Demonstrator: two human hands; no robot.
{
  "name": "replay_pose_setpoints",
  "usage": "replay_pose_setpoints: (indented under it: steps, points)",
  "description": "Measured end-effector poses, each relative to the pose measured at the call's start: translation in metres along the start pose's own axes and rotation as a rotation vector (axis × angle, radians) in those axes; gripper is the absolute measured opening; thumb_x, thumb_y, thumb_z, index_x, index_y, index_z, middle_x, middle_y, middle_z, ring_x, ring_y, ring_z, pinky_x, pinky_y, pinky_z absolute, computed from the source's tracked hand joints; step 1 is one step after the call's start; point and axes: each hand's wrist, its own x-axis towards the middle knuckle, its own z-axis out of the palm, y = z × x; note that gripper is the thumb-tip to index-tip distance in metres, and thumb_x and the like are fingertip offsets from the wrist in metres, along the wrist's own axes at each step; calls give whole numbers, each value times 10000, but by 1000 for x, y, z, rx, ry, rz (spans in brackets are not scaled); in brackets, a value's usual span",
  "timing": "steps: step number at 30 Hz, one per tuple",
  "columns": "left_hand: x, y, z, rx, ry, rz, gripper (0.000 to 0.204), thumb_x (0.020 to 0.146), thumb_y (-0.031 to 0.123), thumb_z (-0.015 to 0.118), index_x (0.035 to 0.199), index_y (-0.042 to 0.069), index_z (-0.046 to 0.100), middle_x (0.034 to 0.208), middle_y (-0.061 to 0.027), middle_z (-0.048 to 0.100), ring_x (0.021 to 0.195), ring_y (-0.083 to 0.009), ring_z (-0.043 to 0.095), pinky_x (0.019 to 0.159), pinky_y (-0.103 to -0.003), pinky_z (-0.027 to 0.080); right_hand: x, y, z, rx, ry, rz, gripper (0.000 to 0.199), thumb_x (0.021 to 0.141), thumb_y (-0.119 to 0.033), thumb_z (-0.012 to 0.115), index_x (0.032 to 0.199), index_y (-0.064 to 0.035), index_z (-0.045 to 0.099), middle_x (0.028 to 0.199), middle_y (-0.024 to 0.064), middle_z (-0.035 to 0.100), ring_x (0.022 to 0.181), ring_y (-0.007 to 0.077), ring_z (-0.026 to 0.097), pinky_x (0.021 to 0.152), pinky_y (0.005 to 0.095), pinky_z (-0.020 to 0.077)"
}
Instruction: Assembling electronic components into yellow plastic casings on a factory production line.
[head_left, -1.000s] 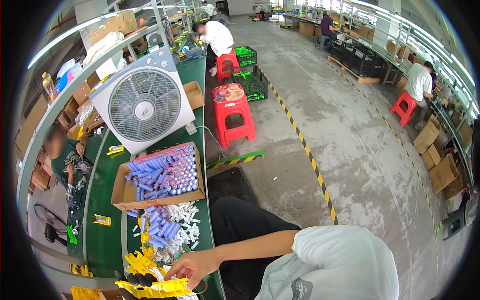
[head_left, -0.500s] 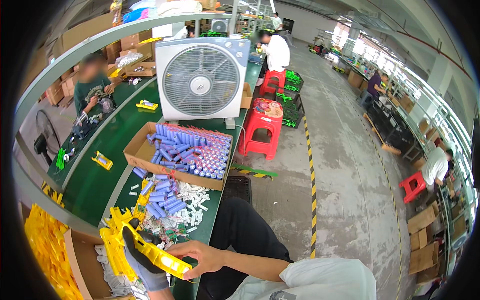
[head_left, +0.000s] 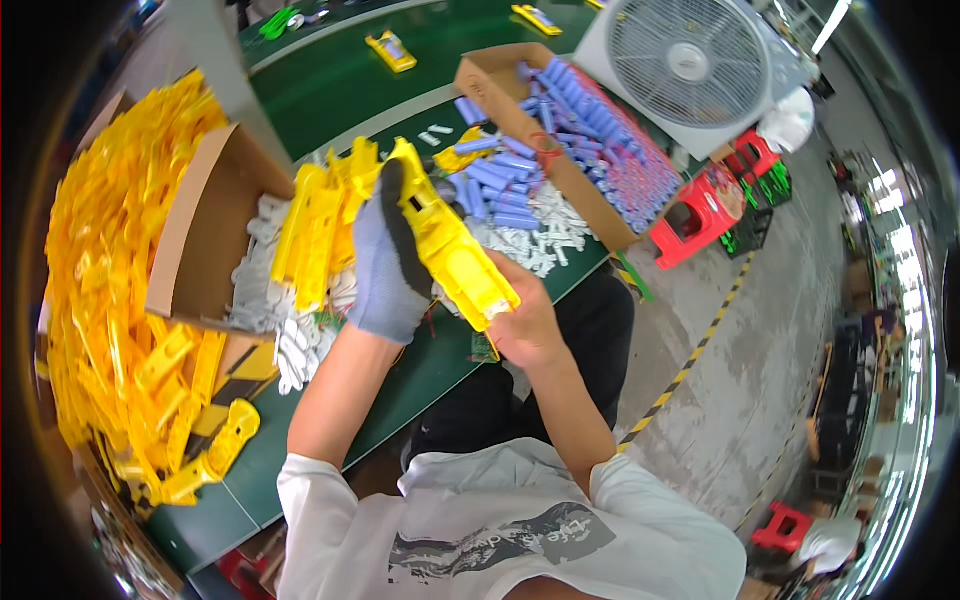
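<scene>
A long yellow plastic housing (head_left: 455,255) is held over the bench edge, tilted, with its hollow side showing. My left hand (head_left: 382,265), in a grey and black glove, is wrapped round its left side. At the lower end, the bare fingers of my right hand (head_left: 530,318) grip the same housing. More yellow housings (head_left: 318,225) lie beside my left hand. Beyond the held piece are loose lilac battery cells (head_left: 503,182) and small white pieces (head_left: 550,235). A green circuit board (head_left: 484,347) lies partly hidden below the housing.
A big heap of yellow housings (head_left: 120,270) fills the left side, beside an open carton (head_left: 205,225) with grey parts (head_left: 262,265). Farther right stand a cardboard box (head_left: 555,155) of battery cells, a box fan (head_left: 690,65) and red stools (head_left: 690,220). Yellow units (head_left: 391,52) lie on the green belt.
My view has swung down and left, bringing the yellow heap and carton more fully into sight. Both hands still hold the housing, now turned with its hollow side showing.
</scene>
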Motion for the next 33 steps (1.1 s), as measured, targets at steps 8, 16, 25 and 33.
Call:
replay_pose_setpoints:
  steps: [8,16,25,33]
  points:
    - [-3,4,-6,82,112,11,303,956,331,470,1010,36,516,724,-128,598,569,-221,589,508,-344,507,1,18,-4,38,-28,-30,844,668,-182,833,1326,94,384,1243,154,551,1092,226,583,917,321,476]
    - [0,-10,-9,77,-8,95,349,952,370,474,1031,36,534,768,-97,596,615,-180,582,538,-284,494,-4,35,-23,113,-208,-182,670,813,-224,712,1328,56,388,1318,143,488,1220,283,482,1055,386,373]
    - [4,10,-8,108,100,13,409,900,420,544,1063,46,524,742,-103,597,627,-206,591,573,-318,508,-28,2,-9,-625,55,-128,155,770,-31,700,893,51,654,913,112,674,888,182,622,835,307,468]
    - [10,50,-5,249,166,384,327,899,344,583,987,30,553,675,-62,557,590,-149,554,547,-242,456,-53,-1,-20,-492,-17,-239,295,702,6,721,960,35,582,898,161,657,805,220,637,754,320,494]
